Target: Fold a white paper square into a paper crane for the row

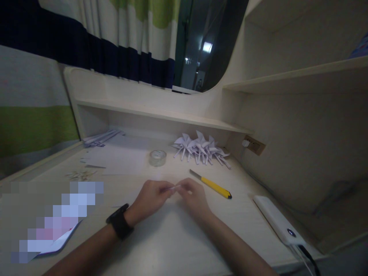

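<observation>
From my remote seat I had the near part of the desk (163, 253) in view first. At its left lay a flat, pale-edged object (61, 242), mostly blurred out, so I could not tell what it was. At the right a white power bank (273, 216) rested with cables (306, 257) running from its near end.

Between them I had both hands together, just above the desk. My left hand (152, 195), with a black watch (120, 222) on its wrist, pinched a thin white paper strip (173, 188) between thumb and fingers. My right hand (194, 197) had its grip closed on the strip's other end, fingertips near the left hand's.

Just beyond the right hand, a yellow cutter (215, 187) lay slantwise, its blade out. Farther left, small pale pieces (82, 175) sat in a loose cluster. Past the hands a roll of clear tape (157, 158) stood beside white paper sheets (123, 153); a stack of folded paper (103, 138) lay behind those at the left. White paper pinwheels (201, 145) were heaped at the back, under the shelf (161, 116). Beyond hung a striped curtain (129, 34).
</observation>
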The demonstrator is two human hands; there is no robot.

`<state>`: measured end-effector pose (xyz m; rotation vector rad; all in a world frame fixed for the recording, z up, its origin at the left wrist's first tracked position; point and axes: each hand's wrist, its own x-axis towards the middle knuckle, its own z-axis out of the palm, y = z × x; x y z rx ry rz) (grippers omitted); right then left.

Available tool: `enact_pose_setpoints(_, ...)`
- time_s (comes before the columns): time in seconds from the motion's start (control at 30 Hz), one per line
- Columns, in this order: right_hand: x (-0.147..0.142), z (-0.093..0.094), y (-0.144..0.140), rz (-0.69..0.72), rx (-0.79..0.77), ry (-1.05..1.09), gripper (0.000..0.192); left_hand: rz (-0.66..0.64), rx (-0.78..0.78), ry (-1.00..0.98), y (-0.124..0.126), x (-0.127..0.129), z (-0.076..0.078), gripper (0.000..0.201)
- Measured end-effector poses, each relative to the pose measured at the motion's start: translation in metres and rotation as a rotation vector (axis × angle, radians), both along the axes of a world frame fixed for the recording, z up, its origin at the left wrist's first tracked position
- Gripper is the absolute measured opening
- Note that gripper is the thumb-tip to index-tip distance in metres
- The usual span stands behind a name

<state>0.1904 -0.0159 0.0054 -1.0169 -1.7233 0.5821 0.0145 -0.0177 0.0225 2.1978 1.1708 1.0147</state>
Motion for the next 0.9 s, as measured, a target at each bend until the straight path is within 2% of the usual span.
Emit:
enact_pose_setpoints(0.1,-0.001,0.0,0.001,0.009,-0.002,0.049,0.007,-0.007,-0.129,-0.093,0.0,0.002,-0.001,0.035)
enact_pose_setpoints(0.23,-0.005,0.003,0.001,0.072,-0.106,0.232,0.013,-0.049,-0.428,-0.359,-0.001,0.007,0.001,0.036)
enact_pose_setpoints(0.3,-0.007,0.006,0.0,0.112,-0.16,0.311,0.018,-0.074,-0.509,-0.482,-0.004,0.01,0.003,0.036)
enact_pose_setpoints(0.4,-0.01,0.012,-0.001,0.13,-0.177,0.383,0.022,-0.096,-0.503,-0.594,-0.008,0.015,0.004,0.037)
enact_pose_setpoints(0.57,-0.012,0.026,-0.001,0.176,-0.088,0.406,0.019,-0.125,-0.423,-0.689,-0.011,0.018,0.006,0.032)
enact_pose_setpoints(0.77,-0.02,0.045,-0.007,0.137,0.067,0.291,0.008,-0.11,-0.364,-0.685,-0.008,0.014,0.008,0.03)
enact_pose_setpoints(0.9,-0.025,0.049,-0.006,0.102,0.102,0.278,0.008,-0.119,-0.347,-0.688,-0.008,0.011,0.01,0.027)
